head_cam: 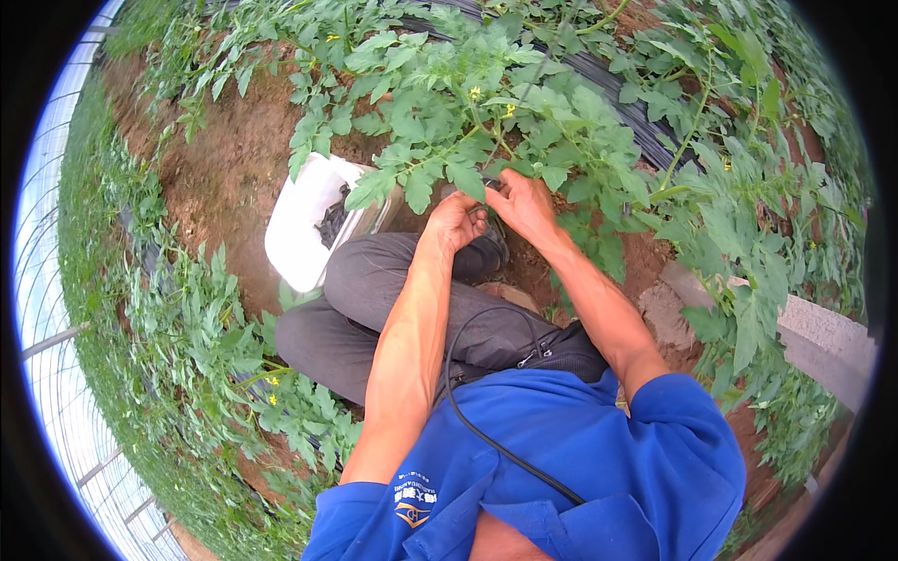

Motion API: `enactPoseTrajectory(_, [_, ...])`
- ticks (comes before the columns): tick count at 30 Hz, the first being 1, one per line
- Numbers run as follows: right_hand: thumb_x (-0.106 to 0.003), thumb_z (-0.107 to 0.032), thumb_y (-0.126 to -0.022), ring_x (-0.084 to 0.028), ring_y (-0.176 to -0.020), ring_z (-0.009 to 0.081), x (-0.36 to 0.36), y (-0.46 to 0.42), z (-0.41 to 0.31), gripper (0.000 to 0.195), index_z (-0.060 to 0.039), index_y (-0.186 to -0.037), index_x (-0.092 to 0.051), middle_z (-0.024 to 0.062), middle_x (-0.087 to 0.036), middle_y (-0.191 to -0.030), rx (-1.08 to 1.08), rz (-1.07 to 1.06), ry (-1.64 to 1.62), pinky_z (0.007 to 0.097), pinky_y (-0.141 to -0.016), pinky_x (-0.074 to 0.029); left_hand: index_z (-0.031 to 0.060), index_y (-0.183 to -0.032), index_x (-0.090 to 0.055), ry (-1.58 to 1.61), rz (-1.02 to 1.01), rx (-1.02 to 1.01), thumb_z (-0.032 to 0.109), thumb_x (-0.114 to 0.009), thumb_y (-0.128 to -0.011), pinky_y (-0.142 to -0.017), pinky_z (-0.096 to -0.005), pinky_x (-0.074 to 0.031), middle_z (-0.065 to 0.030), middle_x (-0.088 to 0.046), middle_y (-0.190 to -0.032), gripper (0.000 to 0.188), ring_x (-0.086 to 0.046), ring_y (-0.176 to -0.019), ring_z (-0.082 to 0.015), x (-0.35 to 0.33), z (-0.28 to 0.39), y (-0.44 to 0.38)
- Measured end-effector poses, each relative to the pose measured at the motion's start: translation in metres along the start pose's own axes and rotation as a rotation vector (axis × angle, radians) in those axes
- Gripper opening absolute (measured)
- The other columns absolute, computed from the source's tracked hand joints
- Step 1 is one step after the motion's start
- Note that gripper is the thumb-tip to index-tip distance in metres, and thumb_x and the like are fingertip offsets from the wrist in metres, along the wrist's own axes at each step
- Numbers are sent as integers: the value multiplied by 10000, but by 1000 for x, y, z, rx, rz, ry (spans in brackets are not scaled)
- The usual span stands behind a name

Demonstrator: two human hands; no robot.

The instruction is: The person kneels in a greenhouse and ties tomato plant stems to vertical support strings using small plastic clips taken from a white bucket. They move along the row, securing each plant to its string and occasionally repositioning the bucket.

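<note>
My left hand [457,221] and my right hand [525,202] meet at the lower stem of a tomato plant [449,140], just under its leaves. The fingers of my left hand are curled, and what lies inside them is hidden. A small dark piece [493,184] shows at the fingertips of my right hand, which pinches it; its exact kind is unclear. Yellow flowers [510,110] hang on the plant above my hands. To the left of my hands, a white plastic bucket [298,235] leans by my knee with dark pieces [333,219] inside.
Tomato rows [182,365] run along the left and right. Black plastic sheeting [610,91] lies beyond the plant. Bare brown soil [210,168] stretches behind the bucket. A concrete beam [821,336] stands at right. My shoe [484,254] rests below my hands; a dark cable [484,438] crosses my shirt.
</note>
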State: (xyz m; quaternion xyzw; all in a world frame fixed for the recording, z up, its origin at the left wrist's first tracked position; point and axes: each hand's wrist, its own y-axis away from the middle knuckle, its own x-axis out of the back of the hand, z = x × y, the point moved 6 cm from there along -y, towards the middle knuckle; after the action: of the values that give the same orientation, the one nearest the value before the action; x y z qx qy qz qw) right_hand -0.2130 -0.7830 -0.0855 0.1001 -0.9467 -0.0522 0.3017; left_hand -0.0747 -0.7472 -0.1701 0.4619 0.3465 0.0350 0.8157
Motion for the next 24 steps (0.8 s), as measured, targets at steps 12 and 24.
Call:
enactPoseTrajectory(12, [-725, -123, -841, -605, -663, 102, -23, -19, 12, 518, -18, -1296, -500, 101, -652, -1070, -58, -137, -727, 232, -544, -459, 147, -945, -625, -27, -80, 55, 269, -653, -905, -540, -211, -425, 51, -599, -769, 131, -525, -606, -69, -11, 7, 4])
enactPoseTrajectory(24, [-629, -73, -906, -621, -701, 125, -13, -13, 22, 428, -5, -1291, -453, 85, -654, -921, -85, -264, -980, 247, -569, -488, 140, -840, -598, -180, -104, 13, 248, -676, -877, -514, -218, -419, 30, -601, -694, 138, -567, -624, -85, -28, 6, 4])
